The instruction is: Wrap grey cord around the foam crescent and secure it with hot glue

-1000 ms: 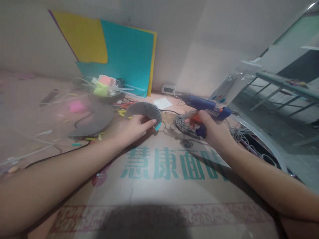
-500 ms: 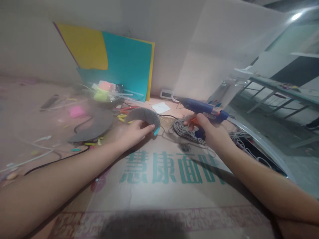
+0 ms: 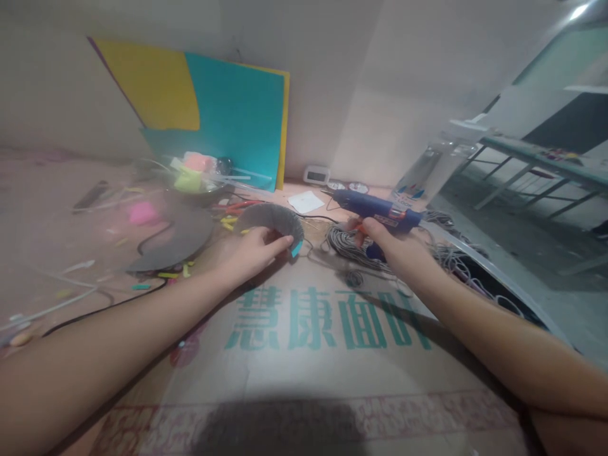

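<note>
My left hand (image 3: 266, 249) is closed around the near edge of a curved grey band (image 3: 280, 218), thumb on top. A small turquoise piece (image 3: 297, 248) shows at the band's right end, just past the thumb. My right hand (image 3: 380, 240) grips a blue hot glue gun (image 3: 368, 206) by its handle, with fingers at the orange trigger. The gun's dark nozzle points left, toward the band but apart from it. Below the gun lies a coil of grey cord (image 3: 349, 247), partly hidden by the right hand.
Turquoise and yellow sheets (image 3: 237, 120) lean on the wall. A bowl with soft coloured lumps (image 3: 194, 174), a grey disc piece (image 3: 175, 244) and pink clay (image 3: 143, 213) lie left. A clear bottle (image 3: 430, 168) stands right, beside a box edge (image 3: 503, 272). A white paper (image 3: 305, 202) lies behind.
The glue gun and right hand have shifted slightly left. My left hand keeps hold of the grey band. The whole view has moved a little.
</note>
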